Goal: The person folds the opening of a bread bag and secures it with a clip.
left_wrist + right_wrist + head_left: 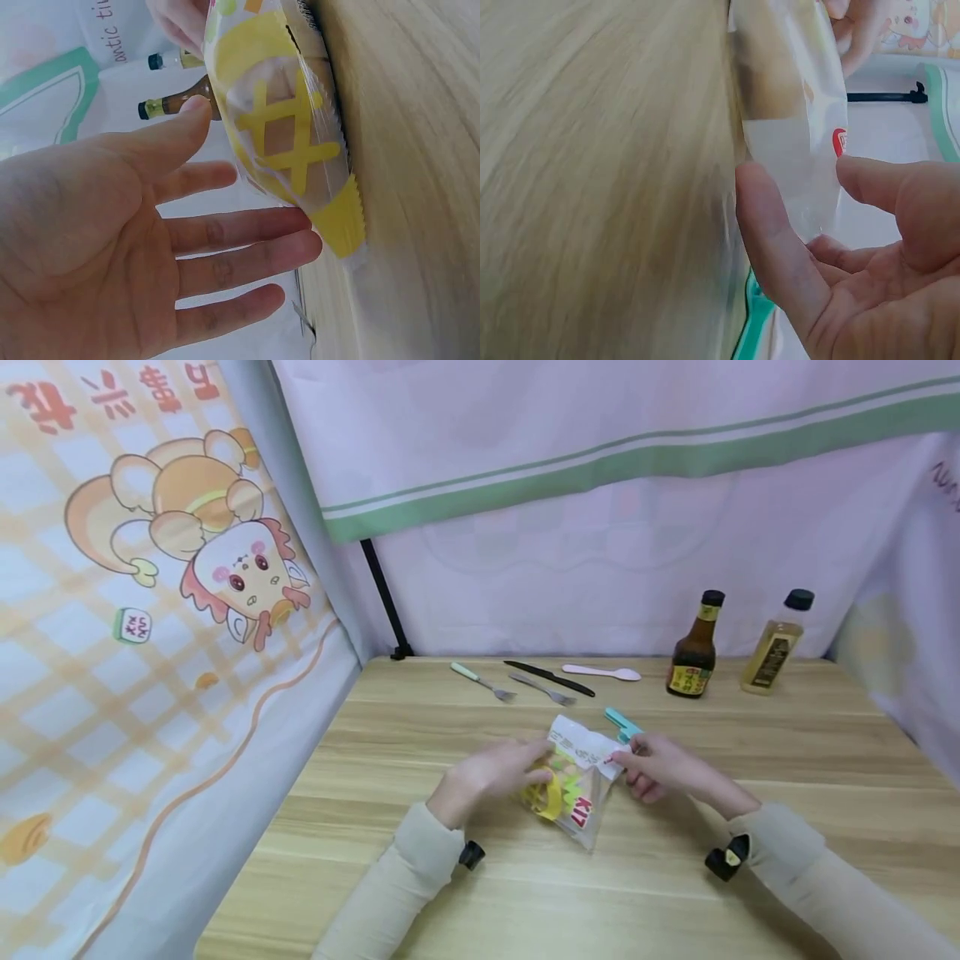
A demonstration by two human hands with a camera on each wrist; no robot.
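Note:
A clear-and-white bread packet with yellow and green print lies on the table, showing a tan bread-like piece through its film. My right hand pinches its white end between thumb and index finger, one on each side of the wrapper. At the packet's other side is my left hand, its fingers fairly straight and spread. In the left wrist view, those fingertips come right up to the packet's yellow crimped end. A turquoise implement lies just beyond the right hand, partly hidden by it.
Toward the back lie a green-handled fork, a metal fork, a black knife and a pale pink spoon. A dark sauce bottle and a lighter bottle stand back right. Cloth curtains border the table.

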